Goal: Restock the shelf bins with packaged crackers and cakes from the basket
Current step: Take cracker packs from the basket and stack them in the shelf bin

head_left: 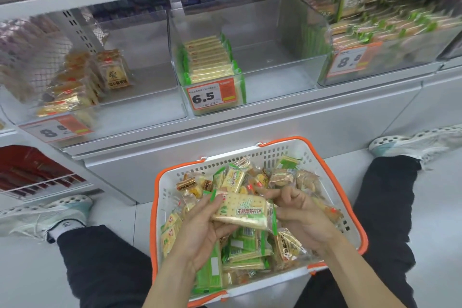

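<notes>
A white basket with an orange rim stands on the floor between my legs, full of green cracker packs and golden cake packs. Over it my left hand grips a green-and-cream cracker pack by its left end. My right hand holds the same pack at its right end, fingers curled. Above, the middle clear shelf bin holds one row of the same crackers behind a 6.5 price tag. The left bin holds several golden cake packs.
The right bin is heaped with green-wrapped packs behind an 8.8 tag. My two shoes and dark trouser legs flank the basket on the pale floor. A red rack sits low at the left. More bins fill the shelf above.
</notes>
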Demonstrator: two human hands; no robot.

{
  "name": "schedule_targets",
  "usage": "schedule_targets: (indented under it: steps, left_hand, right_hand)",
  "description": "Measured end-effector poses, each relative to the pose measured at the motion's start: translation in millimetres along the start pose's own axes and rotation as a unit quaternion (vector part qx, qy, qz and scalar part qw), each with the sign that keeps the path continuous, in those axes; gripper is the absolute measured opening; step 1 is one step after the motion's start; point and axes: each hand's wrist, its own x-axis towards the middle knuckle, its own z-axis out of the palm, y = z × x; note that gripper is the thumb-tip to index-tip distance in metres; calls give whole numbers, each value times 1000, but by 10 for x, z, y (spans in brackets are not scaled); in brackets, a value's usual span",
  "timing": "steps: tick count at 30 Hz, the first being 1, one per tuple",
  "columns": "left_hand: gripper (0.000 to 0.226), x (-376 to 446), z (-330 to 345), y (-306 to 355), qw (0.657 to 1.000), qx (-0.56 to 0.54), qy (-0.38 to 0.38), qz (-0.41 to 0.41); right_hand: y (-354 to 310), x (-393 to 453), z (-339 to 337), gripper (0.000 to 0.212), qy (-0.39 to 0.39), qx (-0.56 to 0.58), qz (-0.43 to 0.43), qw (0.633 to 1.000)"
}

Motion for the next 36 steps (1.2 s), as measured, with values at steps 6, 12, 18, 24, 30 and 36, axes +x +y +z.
schedule_targets:
  steps: [6,12,18,24,30,36]
  left_hand:
    - [40,-9,-14,44,998,20,-25,59]
    - [31,-13,45,101,981,171,-32,87]
    - [24,-19,236,305,918,368,-38,144]
    - [22,-23,605,651,830,481,-64,274]
    - [19,153,887,1395,785,432,70,438]
    - [21,848,1294,2129,675,578,88,450]
  right_hand:
    - [-138,-47,103,46,63,-21,4,998]
    - [-186,-79,228,28,90,-319,40,943]
    - [-357,-82,293,29,-22,-591,80,803]
    - [-629,11,507,19,37,-556,-2,831]
    - [-1341,291,737,31,139,-496,-140,845]
    - [-2195,862,1036,27,202,-560,-194,780]
